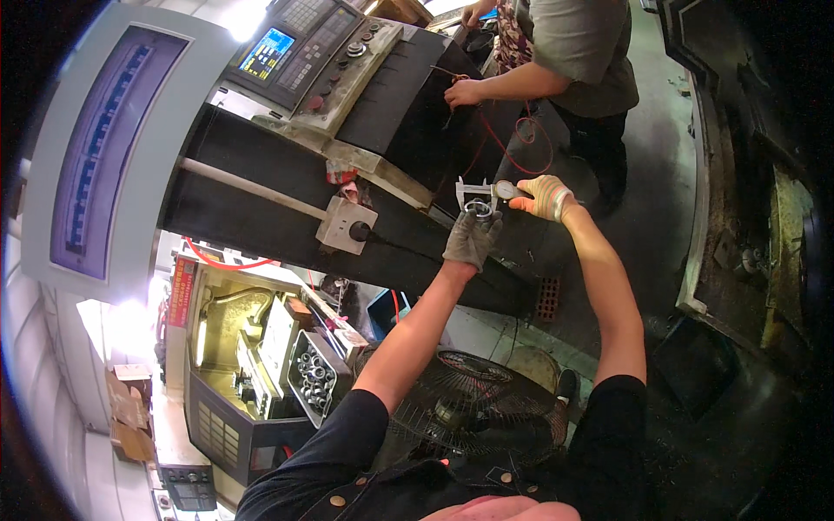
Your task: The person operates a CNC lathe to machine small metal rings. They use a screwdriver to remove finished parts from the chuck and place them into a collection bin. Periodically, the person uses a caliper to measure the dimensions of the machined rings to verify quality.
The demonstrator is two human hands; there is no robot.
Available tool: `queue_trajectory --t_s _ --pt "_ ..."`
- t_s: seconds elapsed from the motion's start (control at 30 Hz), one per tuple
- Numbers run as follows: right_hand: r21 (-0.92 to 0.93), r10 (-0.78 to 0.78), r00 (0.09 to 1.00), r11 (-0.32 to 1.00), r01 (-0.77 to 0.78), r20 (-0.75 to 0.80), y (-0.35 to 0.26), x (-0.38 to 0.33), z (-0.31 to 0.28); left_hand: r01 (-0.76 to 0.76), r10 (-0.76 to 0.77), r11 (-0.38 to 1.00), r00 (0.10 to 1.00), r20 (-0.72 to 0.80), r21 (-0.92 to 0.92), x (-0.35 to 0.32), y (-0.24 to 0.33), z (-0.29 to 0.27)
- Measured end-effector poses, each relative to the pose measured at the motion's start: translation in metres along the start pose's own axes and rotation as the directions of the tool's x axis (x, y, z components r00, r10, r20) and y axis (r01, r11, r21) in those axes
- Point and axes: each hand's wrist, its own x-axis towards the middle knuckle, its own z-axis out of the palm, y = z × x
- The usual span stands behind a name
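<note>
My left hand [472, 239], in a grey work glove, grips a small shiny metal ring [477, 208] held up in front of me. My right hand [543, 197], in a light knitted glove, holds a dial caliper [486, 188] by its round dial end. The caliper's jaws sit over the ring. Both arms are stretched out above the floor, beside a dark machine housing [287, 217].
Another person [573, 52] stands ahead handling red wire [521, 130]. A control panel with a lit screen [304, 48] tops the machine. A tray of metal rings [314, 378] sits at lower left. A floor fan [473, 404] stands below my arms.
</note>
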Motion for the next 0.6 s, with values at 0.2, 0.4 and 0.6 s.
queue_trajectory --t_s 0.2,0.4,0.6 --pt "-0.006 0.009 1.000 1.000 -0.009 0.006 -0.0015 -0.0019 0.0042 0.021 -0.021 0.999 1.000 -0.017 -0.048 -0.0029 -0.0004 -0.0038" --pt "-0.041 0.050 0.993 0.998 -0.046 0.111 -0.0032 -0.0041 -0.0002 0.024 -0.026 0.998 0.999 -0.042 -0.053 -0.0059 -0.0020 0.0005" --pt "-0.049 0.060 0.992 0.997 -0.054 0.112 -0.0058 -0.0074 -0.0026 0.032 -0.035 0.997 0.999 -0.041 -0.064 -0.0100 -0.0041 0.0033"
